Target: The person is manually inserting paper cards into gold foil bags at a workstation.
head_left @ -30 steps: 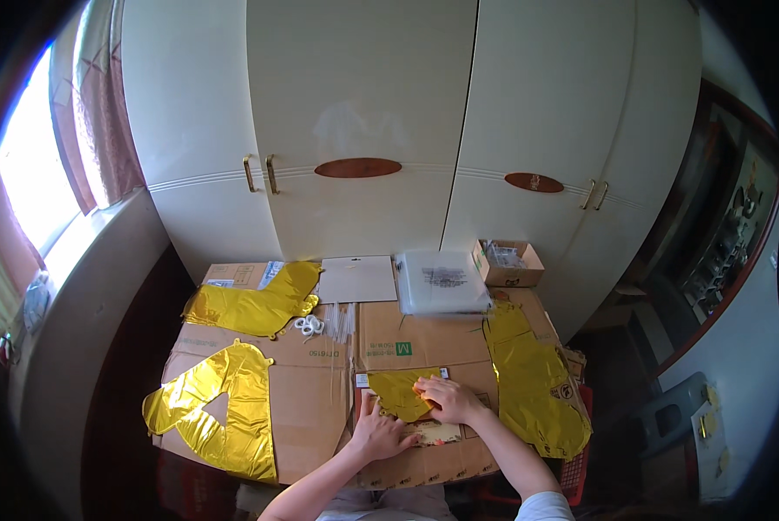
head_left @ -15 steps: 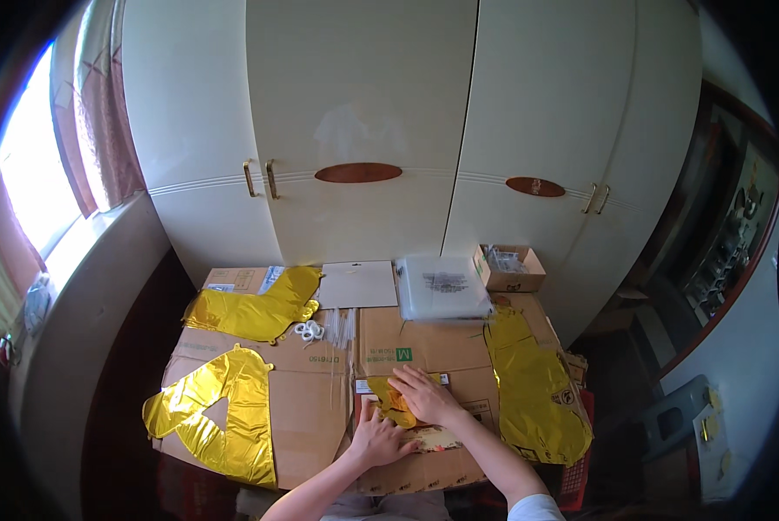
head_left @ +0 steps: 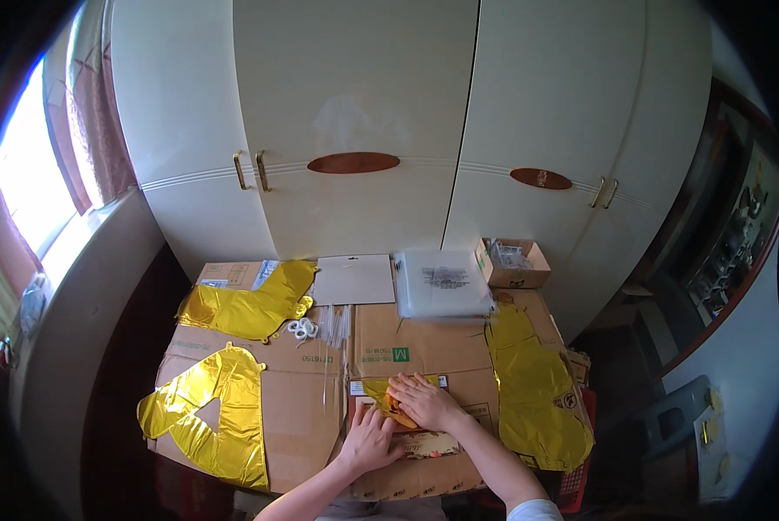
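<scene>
A folded gold foil balloon (head_left: 374,389) lies in front of me on a dark red printed card (head_left: 450,418) with a pale patterned panel. My right hand (head_left: 426,405) rests flat on the foil, fingers stretched out and pressing it down. Along the foil's lower left edge my left hand (head_left: 372,441) touches it with spread fingers, its thumb pointing over the card. An orange patch of the foil shows between the two hands. What lies under my palms is hidden.
Flat gold foil balloons, one A-shaped (head_left: 242,412), one at the far left (head_left: 250,311) and one at the right (head_left: 537,391), lie on the cardboard (head_left: 298,382). Behind are white ribbon rolls (head_left: 303,328), clear straws (head_left: 335,326), plastic bags (head_left: 443,285) and a small box (head_left: 517,273).
My right hand has slid slightly over the foil. My left hand has shifted a little, showing more of the card's pale panel. The whole view has tilted slightly.
</scene>
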